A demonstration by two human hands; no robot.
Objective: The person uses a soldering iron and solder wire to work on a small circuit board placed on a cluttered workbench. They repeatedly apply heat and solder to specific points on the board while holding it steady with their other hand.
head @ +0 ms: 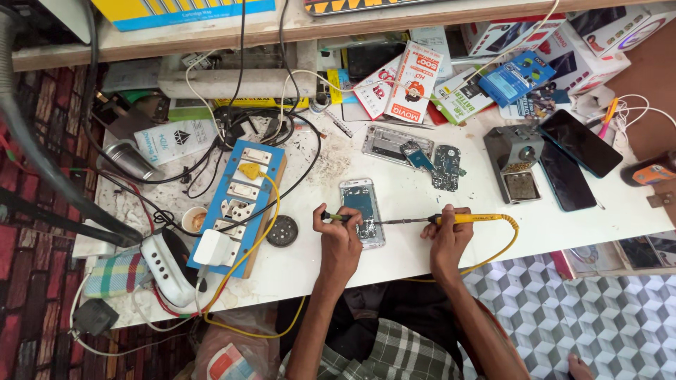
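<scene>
White, stained tabletop carries everything. Largest item on it: blue rectangular switch-and-socket board on a wooden base, left of centre, long axis tilted slightly off vertical, yellow plug in its upper end.

Opened silver smartphone with back cover off lies at front centre, long axis running away from the person, slightly tilted, top end toward the far shelf.

Yellow-handled soldering iron lies almost horizontal, tip pointing left onto the phone's lower half, yellow cord looping right and down off the edge.

Right hand closed around the iron's handle. Left hand pinched narrow on a small dark tool at the phone's left edge; tool type unclear.

Second gutted phone frame and a dark blue-green circuit board sit behind. Grey soldering stand to the right, two dark glass phones beyond it.

Packages: white-and-red flat card packs at back centre, tilted; blue rectangular blister pack to their right; white-and-red boxes at back right; yellow-and-blue box on the shelf, top left.
</scene>
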